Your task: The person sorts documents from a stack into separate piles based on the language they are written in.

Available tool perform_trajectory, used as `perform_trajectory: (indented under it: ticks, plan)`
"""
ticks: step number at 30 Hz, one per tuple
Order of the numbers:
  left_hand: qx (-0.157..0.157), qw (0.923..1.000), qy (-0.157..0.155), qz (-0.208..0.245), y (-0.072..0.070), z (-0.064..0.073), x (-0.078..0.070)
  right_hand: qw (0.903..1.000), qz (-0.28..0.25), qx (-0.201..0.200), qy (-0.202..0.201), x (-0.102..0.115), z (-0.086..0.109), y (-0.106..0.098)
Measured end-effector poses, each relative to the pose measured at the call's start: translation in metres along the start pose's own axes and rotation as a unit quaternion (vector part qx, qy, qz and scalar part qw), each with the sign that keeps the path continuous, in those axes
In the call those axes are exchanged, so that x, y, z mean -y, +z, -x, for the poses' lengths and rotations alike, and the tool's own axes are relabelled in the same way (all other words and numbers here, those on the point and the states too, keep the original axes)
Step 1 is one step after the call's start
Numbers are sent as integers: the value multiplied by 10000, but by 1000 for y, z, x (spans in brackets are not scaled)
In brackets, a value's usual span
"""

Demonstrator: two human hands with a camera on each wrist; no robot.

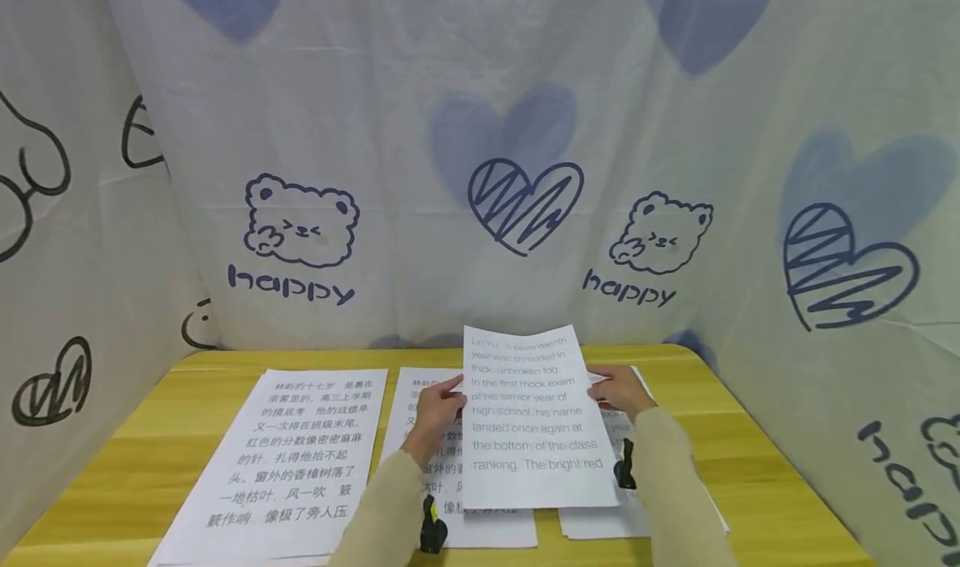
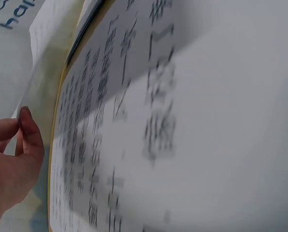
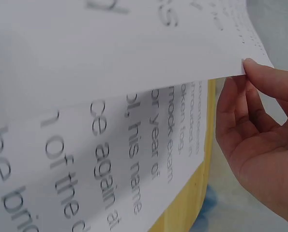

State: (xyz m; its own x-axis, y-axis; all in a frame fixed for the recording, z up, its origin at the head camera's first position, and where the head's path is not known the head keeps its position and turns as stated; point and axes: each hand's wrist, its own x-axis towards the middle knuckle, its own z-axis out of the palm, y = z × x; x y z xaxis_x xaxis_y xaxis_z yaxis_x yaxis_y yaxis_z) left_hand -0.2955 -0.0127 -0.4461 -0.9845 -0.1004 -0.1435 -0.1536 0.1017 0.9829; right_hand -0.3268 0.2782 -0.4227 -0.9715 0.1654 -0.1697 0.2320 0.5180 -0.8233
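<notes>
A sheet of paper (image 1: 528, 421) with large English print is held up in the head view, tilted with its text facing me. My left hand (image 1: 433, 417) pinches its left edge between thumb and fingers. On the opposite edge, the right hand (image 1: 621, 389) grips the same sheet; the right wrist view shows thumb and forefinger (image 3: 252, 72) pinching its border. Below the sheet lies a middle stack of paper (image 1: 495, 532) with Chinese print, partly covered by it. A right stack of English-printed paper (image 1: 611, 524) shows beneath the right forearm, also partly hidden.
A left stack of Chinese-printed paper (image 1: 300, 442) lies on the yellow wood-grain table (image 1: 112, 467). White cloth (image 1: 412, 300) with hearts and bears hangs behind the table and on both sides. Small black devices (image 1: 432, 529) are strapped at the wrists.
</notes>
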Motion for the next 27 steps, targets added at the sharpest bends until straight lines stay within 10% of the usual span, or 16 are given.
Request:
perform_trajectory:
  ticks: [27]
  plan:
    - [548,9954,567,-549,111,28,5,9958,481,-781,-21,-52,32,-79]
